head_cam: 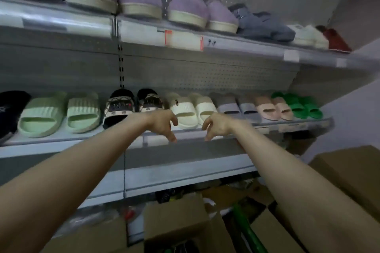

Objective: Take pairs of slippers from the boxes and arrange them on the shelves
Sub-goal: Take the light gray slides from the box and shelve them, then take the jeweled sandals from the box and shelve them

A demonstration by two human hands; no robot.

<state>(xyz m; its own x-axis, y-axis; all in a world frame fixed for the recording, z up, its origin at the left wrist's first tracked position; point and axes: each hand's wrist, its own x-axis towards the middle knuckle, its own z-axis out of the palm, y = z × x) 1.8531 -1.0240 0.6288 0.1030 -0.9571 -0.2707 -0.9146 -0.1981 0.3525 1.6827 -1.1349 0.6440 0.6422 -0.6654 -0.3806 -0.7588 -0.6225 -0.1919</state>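
Note:
A pair of cream slide slippers [192, 112] sits on the middle shelf [82, 138], toes toward me. My left hand [162, 124] hangs just in front of the left cream slipper, fingers apart and drooping, holding nothing. My right hand [216, 126] hovers in front of the right cream slipper, also empty with loose fingers. Beside the cream pair stand a black patterned pair [131, 107], a pale green pair [59, 114], then grey [236, 104], pink [273, 108] and bright green [300, 104] pairs.
The upper shelf [144, 28] carries fluffy purple slippers [139, 0], a grey-blue pair [261, 23], and white and red ones. Open cardboard boxes [178, 220] lie on the floor below, with a larger brown box [349, 172] at the right. A green bar [246, 230] leans among them.

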